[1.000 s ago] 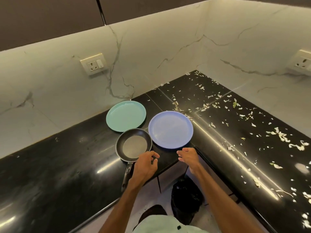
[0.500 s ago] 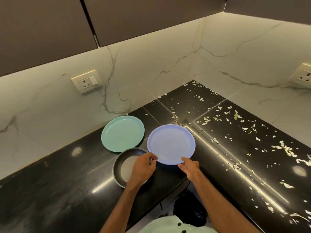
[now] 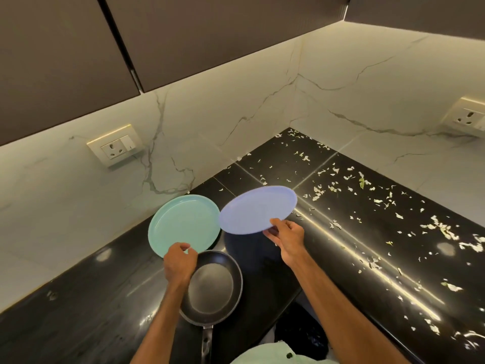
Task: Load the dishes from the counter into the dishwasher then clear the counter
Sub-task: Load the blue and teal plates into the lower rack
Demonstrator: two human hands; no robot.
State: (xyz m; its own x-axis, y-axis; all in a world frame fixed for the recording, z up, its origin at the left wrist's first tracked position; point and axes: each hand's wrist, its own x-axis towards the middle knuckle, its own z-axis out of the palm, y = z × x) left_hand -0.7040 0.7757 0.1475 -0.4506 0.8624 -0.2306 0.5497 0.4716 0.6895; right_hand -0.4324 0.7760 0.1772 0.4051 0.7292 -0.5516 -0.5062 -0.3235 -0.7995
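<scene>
Warm light spills from a strip tucked under the dark upper cabinets point(image 3: 223, 35), washing the marble wall point(image 3: 210, 132) bright and creamy while the cabinet fronts stay dull. The glossy black counter point(image 3: 78, 311) throws that light back hard: a long white streak of glare runs diagonally across its right side, with a few round hazy spots elsewhere. The lilac plate point(image 3: 257, 208), held up off the counter, drops a soft dark shadow beneath it. The near bottom edge sinks into gloom. Straight lines bow toward the borders, and fine detail is slightly soft.
</scene>
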